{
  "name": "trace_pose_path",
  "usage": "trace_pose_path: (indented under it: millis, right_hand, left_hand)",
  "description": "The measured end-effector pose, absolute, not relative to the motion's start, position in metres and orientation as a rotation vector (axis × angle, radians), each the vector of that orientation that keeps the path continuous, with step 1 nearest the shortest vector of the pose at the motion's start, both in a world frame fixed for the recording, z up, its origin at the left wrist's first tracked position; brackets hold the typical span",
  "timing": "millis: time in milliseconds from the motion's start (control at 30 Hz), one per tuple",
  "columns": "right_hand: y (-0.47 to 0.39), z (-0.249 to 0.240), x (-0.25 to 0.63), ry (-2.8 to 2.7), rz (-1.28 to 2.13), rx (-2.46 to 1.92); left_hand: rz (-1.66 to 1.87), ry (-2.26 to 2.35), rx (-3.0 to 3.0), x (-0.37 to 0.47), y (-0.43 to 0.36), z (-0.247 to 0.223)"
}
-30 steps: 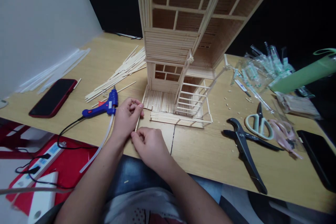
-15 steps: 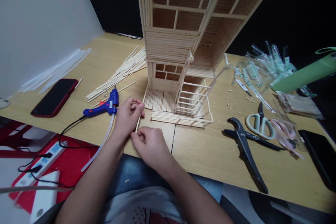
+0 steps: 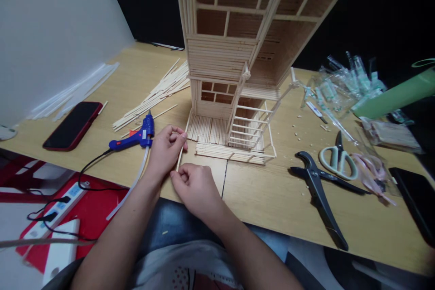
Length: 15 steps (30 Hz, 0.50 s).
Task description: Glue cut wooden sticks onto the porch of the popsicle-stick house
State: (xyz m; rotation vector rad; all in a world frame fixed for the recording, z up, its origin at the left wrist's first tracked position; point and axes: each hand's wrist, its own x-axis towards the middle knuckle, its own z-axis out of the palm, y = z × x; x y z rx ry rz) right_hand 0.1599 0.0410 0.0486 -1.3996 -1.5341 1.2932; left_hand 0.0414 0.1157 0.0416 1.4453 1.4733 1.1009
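Fingers of my left hand [image 3: 163,152] pinch a stick [image 3: 180,157]; my right hand [image 3: 199,186] grips its near end. Probably that steadies it.

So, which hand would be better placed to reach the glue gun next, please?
Probably the left hand: the glue gun lies beside it, while the right hand is farther off. Both hold the thin stick.
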Motion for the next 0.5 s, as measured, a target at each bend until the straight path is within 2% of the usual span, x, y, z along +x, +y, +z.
trace_pose_path:
  millis: [500]
  right_hand:
    - [0.0413,0.0512,0.1607,-1.558,1.284,-1.404]
  left_hand:
    - [1.123,1.486,1.428,0.0416,0.1144,0.0411]
